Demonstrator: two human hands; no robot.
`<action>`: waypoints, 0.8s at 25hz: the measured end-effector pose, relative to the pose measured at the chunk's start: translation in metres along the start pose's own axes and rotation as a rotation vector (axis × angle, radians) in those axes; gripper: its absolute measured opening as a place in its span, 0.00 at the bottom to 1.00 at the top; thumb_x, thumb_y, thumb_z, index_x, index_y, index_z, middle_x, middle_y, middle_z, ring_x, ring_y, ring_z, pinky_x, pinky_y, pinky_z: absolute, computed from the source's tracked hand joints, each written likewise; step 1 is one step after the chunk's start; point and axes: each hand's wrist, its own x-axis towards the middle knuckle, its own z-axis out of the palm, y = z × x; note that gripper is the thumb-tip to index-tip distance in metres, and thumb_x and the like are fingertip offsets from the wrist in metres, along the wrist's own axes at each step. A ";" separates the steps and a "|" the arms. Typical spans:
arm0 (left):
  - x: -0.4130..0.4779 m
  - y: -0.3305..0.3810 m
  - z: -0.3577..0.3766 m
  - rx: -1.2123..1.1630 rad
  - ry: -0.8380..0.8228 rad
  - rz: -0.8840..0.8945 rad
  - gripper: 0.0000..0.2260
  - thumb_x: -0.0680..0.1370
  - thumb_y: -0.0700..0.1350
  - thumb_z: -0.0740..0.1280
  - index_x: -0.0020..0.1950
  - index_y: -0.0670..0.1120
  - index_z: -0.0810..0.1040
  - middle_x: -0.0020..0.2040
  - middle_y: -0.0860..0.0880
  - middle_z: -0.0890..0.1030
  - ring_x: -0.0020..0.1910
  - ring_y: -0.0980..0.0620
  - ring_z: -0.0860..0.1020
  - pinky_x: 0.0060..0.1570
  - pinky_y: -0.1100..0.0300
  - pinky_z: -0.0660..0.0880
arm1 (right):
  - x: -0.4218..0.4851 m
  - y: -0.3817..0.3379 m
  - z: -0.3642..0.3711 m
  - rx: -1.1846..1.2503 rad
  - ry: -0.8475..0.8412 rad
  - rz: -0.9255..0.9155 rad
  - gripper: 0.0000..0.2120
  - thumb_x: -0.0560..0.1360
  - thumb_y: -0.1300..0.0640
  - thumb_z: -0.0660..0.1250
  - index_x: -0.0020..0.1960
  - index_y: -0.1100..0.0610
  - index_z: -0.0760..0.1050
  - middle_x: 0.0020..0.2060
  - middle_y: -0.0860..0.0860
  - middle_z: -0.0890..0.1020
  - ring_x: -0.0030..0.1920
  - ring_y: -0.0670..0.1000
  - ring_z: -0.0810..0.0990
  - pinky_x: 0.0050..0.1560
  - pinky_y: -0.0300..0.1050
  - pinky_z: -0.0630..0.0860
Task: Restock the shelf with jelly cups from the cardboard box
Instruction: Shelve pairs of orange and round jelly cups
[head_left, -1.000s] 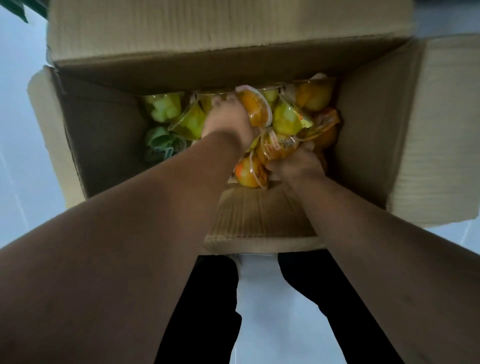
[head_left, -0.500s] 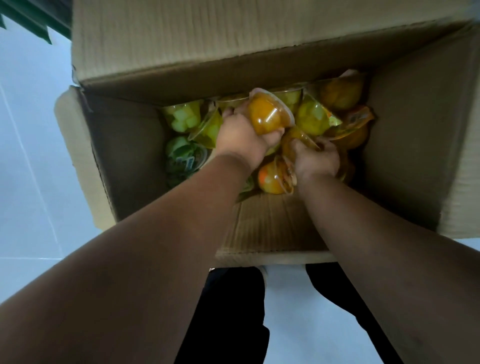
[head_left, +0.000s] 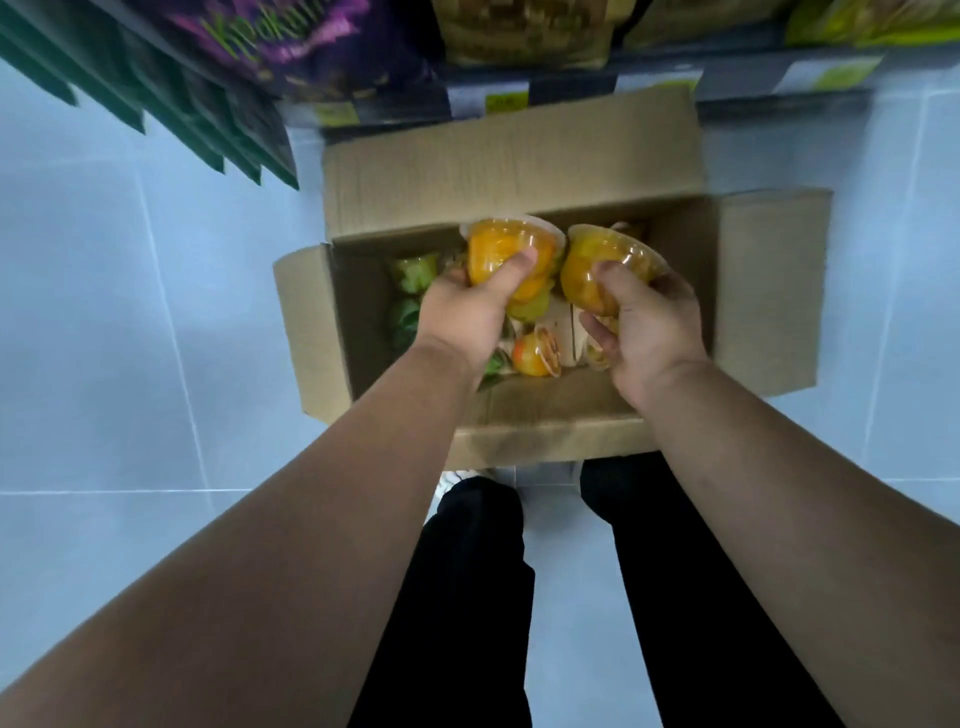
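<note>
Head view | my left hand (head_left: 467, 317), right hand (head_left: 652, 325) each clasp jelly cups (head_left: 506, 252) above far edge of cardboard box (head_left: 545, 434) | keep grips firm, cups level

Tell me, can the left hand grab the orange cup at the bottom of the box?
Probably not yet. The left hand grips a jelly cup, so its fingers are full, though the orange cup lies uncovered in the open box.

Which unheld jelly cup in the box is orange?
The orange jelly cup lying on its side by the middle of the cardboard box's near wall. The other loose ones clearly visible, at the left, are green jelly cups.
</note>
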 end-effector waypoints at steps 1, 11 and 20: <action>-0.027 0.016 -0.007 -0.066 -0.033 -0.015 0.29 0.67 0.61 0.75 0.61 0.46 0.77 0.51 0.49 0.84 0.50 0.51 0.82 0.56 0.53 0.78 | -0.028 -0.018 0.001 0.031 -0.023 -0.024 0.22 0.73 0.59 0.73 0.65 0.52 0.71 0.50 0.48 0.78 0.48 0.48 0.80 0.47 0.45 0.82; -0.320 0.237 -0.091 -0.389 -0.190 0.337 0.05 0.77 0.47 0.70 0.50 0.48 0.77 0.44 0.52 0.86 0.48 0.53 0.83 0.60 0.54 0.75 | -0.324 -0.214 0.004 0.117 -0.282 -0.456 0.23 0.69 0.59 0.75 0.62 0.55 0.74 0.56 0.51 0.82 0.56 0.53 0.82 0.58 0.57 0.79; -0.546 0.373 -0.118 -0.367 -0.359 0.838 0.05 0.76 0.41 0.68 0.51 0.46 0.78 0.38 0.54 0.85 0.36 0.60 0.83 0.35 0.67 0.76 | -0.567 -0.361 -0.028 0.255 -0.340 -0.944 0.51 0.53 0.45 0.80 0.73 0.49 0.65 0.60 0.48 0.79 0.61 0.52 0.80 0.64 0.60 0.74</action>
